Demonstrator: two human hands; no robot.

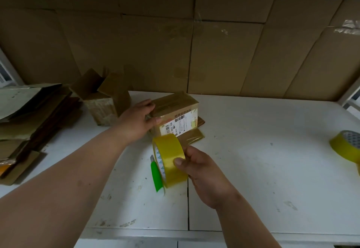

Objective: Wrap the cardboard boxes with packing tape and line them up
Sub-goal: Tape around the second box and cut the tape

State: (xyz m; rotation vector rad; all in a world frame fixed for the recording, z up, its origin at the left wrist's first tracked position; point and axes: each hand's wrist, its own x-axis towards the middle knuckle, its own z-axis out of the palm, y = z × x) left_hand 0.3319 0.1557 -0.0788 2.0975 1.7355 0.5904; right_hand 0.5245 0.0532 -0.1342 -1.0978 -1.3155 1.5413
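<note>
One small brown cardboard box with a white barcode label (176,114) sits on the white scuffed table (263,160), near its back edge. Touching the box's left end, the left hand (136,121) grips it, fingers on top and thumb on the near face. Just in front of the box, the right hand (202,171) pinches a yellow roll of packing tape (169,159), thumb on its outer band. A green utility knife (156,175) lies beside that roll. Left of the box stands an open taped carton (103,101); far right lies a second yellow tape roll (346,146).
</note>
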